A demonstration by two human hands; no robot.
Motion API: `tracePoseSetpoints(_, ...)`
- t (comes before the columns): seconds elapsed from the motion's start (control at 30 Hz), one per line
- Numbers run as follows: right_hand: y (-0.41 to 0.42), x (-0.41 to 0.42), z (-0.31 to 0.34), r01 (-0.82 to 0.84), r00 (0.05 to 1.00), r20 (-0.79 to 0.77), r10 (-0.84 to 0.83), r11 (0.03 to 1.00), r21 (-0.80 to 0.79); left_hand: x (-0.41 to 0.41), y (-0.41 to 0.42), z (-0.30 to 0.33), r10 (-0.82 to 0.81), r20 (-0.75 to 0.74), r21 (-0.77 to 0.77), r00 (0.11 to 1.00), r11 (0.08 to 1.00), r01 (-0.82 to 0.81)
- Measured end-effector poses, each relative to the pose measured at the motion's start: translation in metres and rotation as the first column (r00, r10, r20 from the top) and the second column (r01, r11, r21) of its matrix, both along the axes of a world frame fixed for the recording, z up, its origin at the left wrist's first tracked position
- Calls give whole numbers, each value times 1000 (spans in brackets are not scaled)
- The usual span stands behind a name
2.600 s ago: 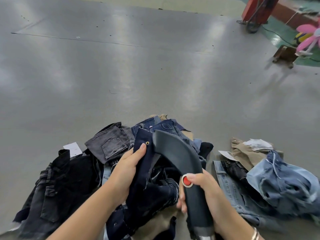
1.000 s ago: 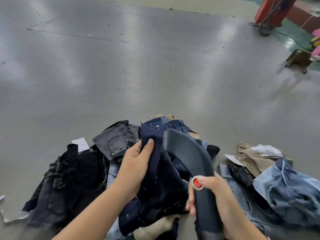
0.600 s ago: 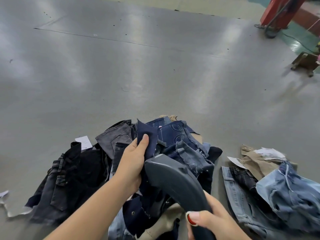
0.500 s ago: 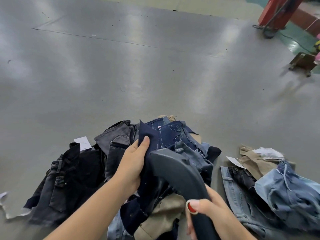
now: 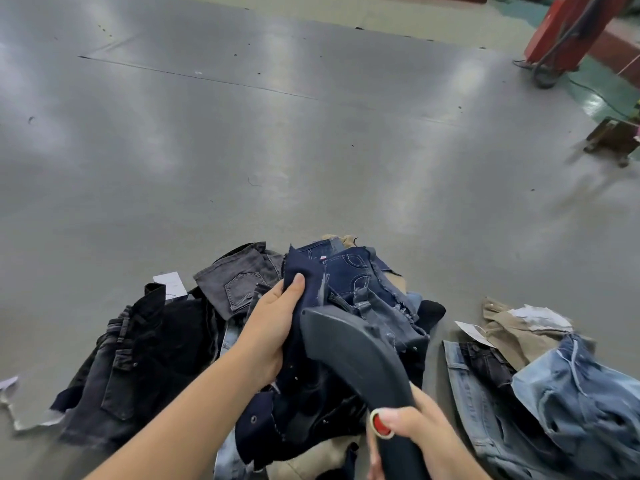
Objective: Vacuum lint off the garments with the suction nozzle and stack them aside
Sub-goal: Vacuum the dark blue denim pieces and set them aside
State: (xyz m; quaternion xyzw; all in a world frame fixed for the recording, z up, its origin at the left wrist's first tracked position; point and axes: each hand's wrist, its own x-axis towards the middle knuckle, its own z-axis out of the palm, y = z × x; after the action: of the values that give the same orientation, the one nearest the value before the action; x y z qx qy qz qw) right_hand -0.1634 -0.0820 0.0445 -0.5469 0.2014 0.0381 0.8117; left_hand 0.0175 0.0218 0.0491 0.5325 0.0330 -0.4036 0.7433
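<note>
Hands: left hand (image 5: pixel 273 336) grips navy garment (image 5: pixel 304 341); right hand (image 5: pixel 412 438) clamps suction nozzle (image 5: pixel 360 355) against it

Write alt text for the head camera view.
A left hand holds up a navy garment while the right hand grips a dark suction nozzle against it, over a pile of jeans on a grey floor.

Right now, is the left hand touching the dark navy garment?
Touching. The head view shows the left hand gripping the dark navy garment, with the thumb lying across its raised edge.
</note>
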Motion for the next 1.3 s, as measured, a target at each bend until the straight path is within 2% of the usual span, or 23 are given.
tracePoseSetpoints(0.17, 1, 8, 8, 0, 1000, -7, 0, 999, 33, -1, 0, -1, -35, 5, 3, 999, 999, 35)
tracePoseSetpoints(0.3, -4, 16, 9, 72, 997, -34, -72, 997, 2, -2, -2, -1, -58, 17, 7, 998, 998, 58)
tracePoseSetpoints(0.4, -14, 21, 7, 155, 983, -86, -161, 985, -74, -7, -2, -3, -92, 33, 1, 995, 996, 92)
tracePoseSetpoints(0.5, -28, 23, 8, 302, 947, -102, -304, 953, -35, -5, -2, 2, -137, 72, 56, 988, 990, 133)
tracePoseSetpoints(0.53, -33, 22, 10, 350, 934, -77, -350, 937, -20, 0, 1, 6, -114, 61, 21, 992, 993, 113)
tracePoseSetpoints(0.6, -41, 18, 14, 411, 912, -19, -411, 912, 2, 14, 13, 15, -92, 21, -154, 996, 984, 94)
tracePoseSetpoints(0.63, -43, 17, 15, 417, 909, -5, -417, 909, 1, 19, 21, 19, -129, 36, -221, 991, 966, 134)
tracePoseSetpoints(0.67, -44, 15, 16, 419, 908, -4, -419, 908, -7, 19, 26, 23, -187, 71, -217, 980, 956, 198)
tracePoseSetpoints(0.73, -43, 13, 18, 398, 917, -15, -398, 917, -22, 5, 29, 17, -234, 116, -42, 965, 970, 240)
tracePoseSetpoints(0.8, -37, 13, 21, 359, 933, -20, -359, 933, -31, -6, 23, 8, -166, 88, 96, 982, 983, 157)
tracePoseSetpoints(0.93, -27, 8, 25, 224, 975, -10, -224, 974, -27, 1, 18, 11, -101, 22, 75, 995, 992, 99)
tracePoseSetpoints(1.1, -12, -2, 25, 100, 994, 34, -101, 995, 13, -2, 7, 12, 25, 103, 142, 994, 989, -39)
tracePoseSetpoints(1.23, 0, -7, 18, -47, 998, 36, 52, 990, -133, -3, 3, 15, 55, 147, 127, 988, 989, -75)
tracePoseSetpoints(1.3, 6, -5, 19, -55, 998, 14, 58, 981, -187, -4, 2, 14, 33, 170, 123, 985, 991, -54)
